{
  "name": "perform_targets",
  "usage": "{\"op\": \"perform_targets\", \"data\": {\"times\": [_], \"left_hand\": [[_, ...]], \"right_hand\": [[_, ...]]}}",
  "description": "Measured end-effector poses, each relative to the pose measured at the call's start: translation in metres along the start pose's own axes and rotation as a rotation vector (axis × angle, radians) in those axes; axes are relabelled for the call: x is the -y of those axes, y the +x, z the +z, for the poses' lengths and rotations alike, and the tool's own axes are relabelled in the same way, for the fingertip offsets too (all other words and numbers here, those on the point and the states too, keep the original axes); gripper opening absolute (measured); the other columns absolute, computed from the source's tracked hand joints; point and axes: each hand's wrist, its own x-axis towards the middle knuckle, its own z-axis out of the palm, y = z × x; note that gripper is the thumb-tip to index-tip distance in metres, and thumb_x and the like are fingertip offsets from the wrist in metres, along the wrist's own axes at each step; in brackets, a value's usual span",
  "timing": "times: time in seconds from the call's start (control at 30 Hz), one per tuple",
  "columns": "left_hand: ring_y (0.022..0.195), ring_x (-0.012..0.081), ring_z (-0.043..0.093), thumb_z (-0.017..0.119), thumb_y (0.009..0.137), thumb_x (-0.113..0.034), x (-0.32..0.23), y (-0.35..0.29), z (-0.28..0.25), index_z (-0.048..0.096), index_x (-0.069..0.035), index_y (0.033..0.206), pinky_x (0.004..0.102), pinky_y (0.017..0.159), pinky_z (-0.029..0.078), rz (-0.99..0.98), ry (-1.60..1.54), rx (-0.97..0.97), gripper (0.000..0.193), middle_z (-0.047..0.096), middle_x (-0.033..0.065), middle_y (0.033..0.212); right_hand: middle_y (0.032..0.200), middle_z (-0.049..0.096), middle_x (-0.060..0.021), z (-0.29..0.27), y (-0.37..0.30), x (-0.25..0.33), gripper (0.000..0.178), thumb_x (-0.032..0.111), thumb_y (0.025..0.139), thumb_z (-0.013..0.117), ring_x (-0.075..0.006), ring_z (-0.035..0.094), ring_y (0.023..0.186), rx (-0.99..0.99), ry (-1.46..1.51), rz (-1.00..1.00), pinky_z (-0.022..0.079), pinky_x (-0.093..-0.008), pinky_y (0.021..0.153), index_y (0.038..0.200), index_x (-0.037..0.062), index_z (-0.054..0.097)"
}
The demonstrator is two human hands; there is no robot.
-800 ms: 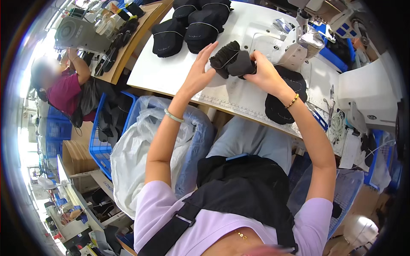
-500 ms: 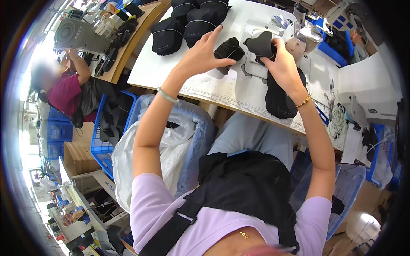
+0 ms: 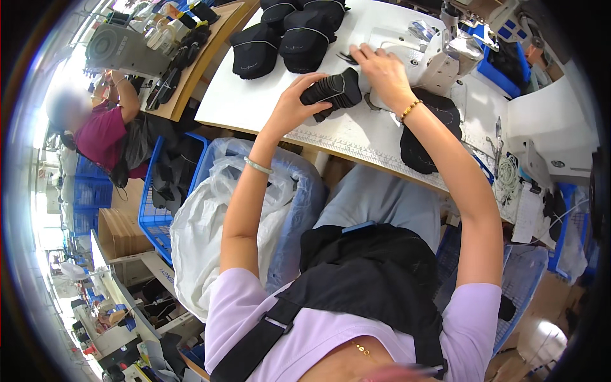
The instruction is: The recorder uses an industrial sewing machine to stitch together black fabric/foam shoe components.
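Observation:
My left hand point(image 3: 294, 106) grips a bundle of stacked black fabric pieces point(image 3: 332, 90) just above the white table point(image 3: 254, 108). A pale band runs round this bundle. My right hand point(image 3: 386, 71) is beyond and right of it, fingers bent, fingertips at a small dark thing point(image 3: 347, 58) whose kind I cannot make out. Under my right forearm lie more black fabric pieces point(image 3: 423, 146), partly covered by the arm. At the far left of the table stand several banded bundles of black fabric pieces point(image 3: 254, 54).
A sewing machine point(image 3: 436, 60) stands beyond my right hand. Scissors point(image 3: 482, 167) and a white cord coil point(image 3: 507, 175) lie at the right. Left of my legs is a plastic-lined bin point(image 3: 219, 235) beside a blue basket point(image 3: 146, 213). A co-worker point(image 3: 102, 130) sits at the far left.
My left hand has closed round the banded bundle, open before. My right hand has moved left and farther away; the cupped black piece is no longer seen in it.

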Motion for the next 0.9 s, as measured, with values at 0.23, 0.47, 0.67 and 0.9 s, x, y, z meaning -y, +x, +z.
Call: {"op": "perform_targets", "data": {"times": [0.23,0.47,0.67,0.9], "left_hand": [[0.11,0.0267,0.054,0.082,0.067,-0.014,0.003,0.0,-0.012,0.044,-0.017,0.136,0.0338,0.08,0.052,-0.062,-0.116,0.018,0.079,0.04,0.0135,0.131],[0.099,0.0235,0.058,0.079,0.07,-0.018,0.022,-0.036,0.029,0.038,0.005,0.131,0.0309,0.082,0.049,-0.348,-0.276,-0.297,0.077,0.056,0.0167,0.109],[0.124,0.0361,0.039,0.085,0.059,-0.04,-0.018,-0.041,0.047,0.017,0.011,0.14,0.0399,0.103,0.034,-0.171,0.064,-0.243,0.117,0.036,0.0263,0.132],[0.124,0.037,0.039,0.087,0.055,-0.043,-0.004,-0.023,0.036,0.02,0.008,0.14,0.0398,0.104,0.034,-0.121,0.088,-0.168,0.12,0.039,0.025,0.128]], "right_hand": [[0.137,0.043,-0.0143,-0.01,-0.006,-0.009,0.076,-0.014,0.065,0.049,-0.0282,0.038,0.129,0.095,0.492,-0.084,0.033,-0.0366,0.106,0.137,0.0069,0.037],[0.143,0.035,-0.0122,-0.03,-0.018,-0.011,0.078,-0.012,0.069,0.046,-0.0249,0.041,0.126,0.708,1.084,-0.245,0.035,-0.0337,0.106,0.143,0.0042,0.029],[0.136,0.041,-0.0154,-0.018,-0.032,0.0,0.075,0.008,0.078,0.068,-0.0248,0.05,0.116,0.489,1.071,-0.133,0.042,-0.0333,0.098,0.142,0.0011,0.029],[0.124,0.048,-0.0172,-0.009,-0.041,0.028,0.071,0.006,0.08,0.069,-0.0236,0.061,0.097,0.374,1.169,0.067,0.052,-0.0315,0.084,0.14,0.0001,0.032]]}}
